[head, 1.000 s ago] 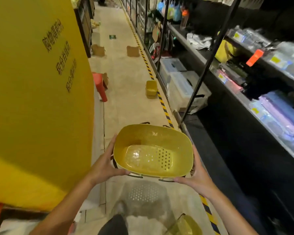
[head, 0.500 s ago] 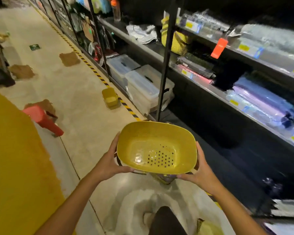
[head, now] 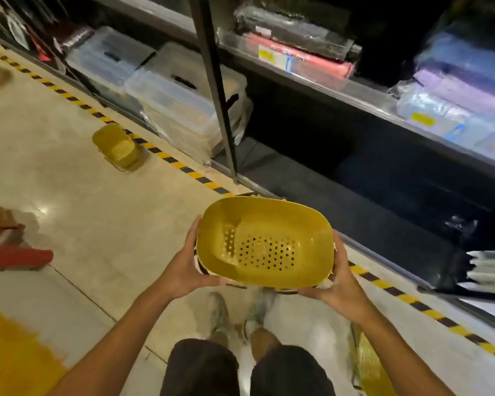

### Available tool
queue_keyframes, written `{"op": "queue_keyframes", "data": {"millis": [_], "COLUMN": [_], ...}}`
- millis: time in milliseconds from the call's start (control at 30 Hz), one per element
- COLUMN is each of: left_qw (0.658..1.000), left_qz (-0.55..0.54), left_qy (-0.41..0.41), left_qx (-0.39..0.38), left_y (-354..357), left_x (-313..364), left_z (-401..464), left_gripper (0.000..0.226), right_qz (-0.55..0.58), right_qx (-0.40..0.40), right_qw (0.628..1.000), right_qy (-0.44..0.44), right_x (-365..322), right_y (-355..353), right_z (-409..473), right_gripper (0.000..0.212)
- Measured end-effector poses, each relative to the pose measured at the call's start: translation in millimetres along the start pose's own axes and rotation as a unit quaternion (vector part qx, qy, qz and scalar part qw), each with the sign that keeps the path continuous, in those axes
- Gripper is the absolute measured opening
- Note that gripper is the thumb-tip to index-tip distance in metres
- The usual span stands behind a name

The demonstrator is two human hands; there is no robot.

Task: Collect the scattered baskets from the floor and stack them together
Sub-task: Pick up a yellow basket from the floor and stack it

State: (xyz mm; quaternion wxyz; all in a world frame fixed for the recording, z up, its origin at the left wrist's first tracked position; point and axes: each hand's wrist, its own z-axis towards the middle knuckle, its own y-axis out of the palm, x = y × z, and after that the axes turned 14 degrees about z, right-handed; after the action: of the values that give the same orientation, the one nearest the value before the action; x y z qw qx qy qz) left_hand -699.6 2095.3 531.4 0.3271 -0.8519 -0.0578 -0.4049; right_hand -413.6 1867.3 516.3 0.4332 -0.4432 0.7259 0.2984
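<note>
I hold a yellow basket with a perforated bottom at waist height, its opening facing up towards me. My left hand grips its left side and my right hand grips its right side and lower rim. A second yellow basket lies on the floor ahead to the left, beside the striped floor tape. Part of another yellow basket shows on the floor by my right forearm, mostly hidden by the arm.
Dark shelving with packaged goods runs along the right; clear storage bins sit under it. Yellow-black tape marks the aisle edge. A red object lies at the left. A yellow surface fills the lower left corner.
My view has swung right and down towards the shelves and my feet. The basket stays between both hands. The floor basket ahead now appears further left.
</note>
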Motion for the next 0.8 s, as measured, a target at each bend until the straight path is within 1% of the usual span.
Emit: {"op": "queue_keyframes", "data": {"millis": [133,267,367,467,567,633,700,800], "left_qw": [0.997,0.989,0.988,0.985,0.986,0.986,0.983,0.981], "left_qz": [-0.007,-0.004,0.014,0.015,0.025,0.037,0.056,0.076], "left_qy": [-0.023,-0.028,-0.017,-0.039,-0.028,-0.02,-0.017,-0.011], "left_qx": [-0.076,-0.144,-0.154,-0.17,-0.16,-0.163,-0.173,-0.177], "left_y": [41.2,93.1,124.5,155.6,185.5,201.6,213.9,232.8], "left_x": [-50.6,-120.2,-165.3,-203.2,-238.6,-255.6,-265.6,-274.9], "left_z": [73.9,152.4,206.6,238.6,256.2,261.1,264.9,272.9], "left_gripper": [0.148,0.148,0.149,0.147,0.146,0.149,0.151,0.146], "right_qz": [0.029,0.05,0.049,0.068,0.077,0.077,0.072,0.067], "right_qx": [0.051,0.087,0.083,0.09,0.084,0.072,0.06,0.062], "right_qw": [0.997,0.99,0.99,0.987,0.988,0.988,0.99,0.991], "right_qy": [0.053,0.1,0.102,0.112,0.107,0.109,0.104,0.096], "right_x": [75.7,167.9,229.5,281.6,329.9,359.6,380.6,404.5], "right_y": [-13.0,-26.3,-30.8,-39.2,-48.0,-50.6,-51.1,-47.3], "right_z": [33.5,73.1,108.1,136.3,160.3,169.8,175.3,180.8], "right_gripper": [0.139,0.147,0.144,0.141,0.144,0.144,0.143,0.141]}}
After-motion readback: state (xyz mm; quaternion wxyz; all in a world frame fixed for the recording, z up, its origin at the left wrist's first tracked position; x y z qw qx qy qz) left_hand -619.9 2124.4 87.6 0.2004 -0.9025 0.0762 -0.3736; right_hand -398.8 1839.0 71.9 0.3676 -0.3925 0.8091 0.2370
